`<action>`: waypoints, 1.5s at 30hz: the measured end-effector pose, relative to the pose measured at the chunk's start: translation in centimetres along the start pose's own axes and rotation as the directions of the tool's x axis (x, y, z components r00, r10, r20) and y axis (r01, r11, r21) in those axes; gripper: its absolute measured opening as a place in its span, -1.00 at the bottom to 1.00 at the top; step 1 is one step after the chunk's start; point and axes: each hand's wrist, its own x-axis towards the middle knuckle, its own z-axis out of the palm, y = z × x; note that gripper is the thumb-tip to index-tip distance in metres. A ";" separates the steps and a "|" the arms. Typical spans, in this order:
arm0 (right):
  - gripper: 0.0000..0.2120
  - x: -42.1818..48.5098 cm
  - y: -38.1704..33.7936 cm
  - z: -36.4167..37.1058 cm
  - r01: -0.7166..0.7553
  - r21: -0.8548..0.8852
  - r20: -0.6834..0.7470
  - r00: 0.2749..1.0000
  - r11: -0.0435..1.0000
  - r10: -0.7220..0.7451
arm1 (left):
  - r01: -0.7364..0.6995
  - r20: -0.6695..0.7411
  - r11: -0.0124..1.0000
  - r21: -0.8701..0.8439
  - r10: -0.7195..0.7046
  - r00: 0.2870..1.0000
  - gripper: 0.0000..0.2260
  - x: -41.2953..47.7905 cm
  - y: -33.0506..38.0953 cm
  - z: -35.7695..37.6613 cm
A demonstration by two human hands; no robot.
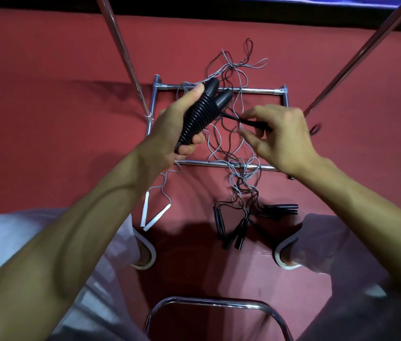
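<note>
Ribbed black handles (200, 114) gripped by left hand (167, 136); right hand (280, 139) pinches cord (243, 121).

A single wide-angle view from the person's head looks almost straight down. It sits close above the left hand (169, 129) and right hand (280, 136) at frame centre. Forearms enter from the lower corners, and red floor (46, 94) fills the upper edges.
</note>
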 end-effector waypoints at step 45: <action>-0.92 0.9 -0.9 -0.7 -0.504 -0.057 0.648 0.638 0.862 0.416 | -0.072 -0.033 0.325 0.943 0.305 0.952 -0.43 0.3 -3.8 1.6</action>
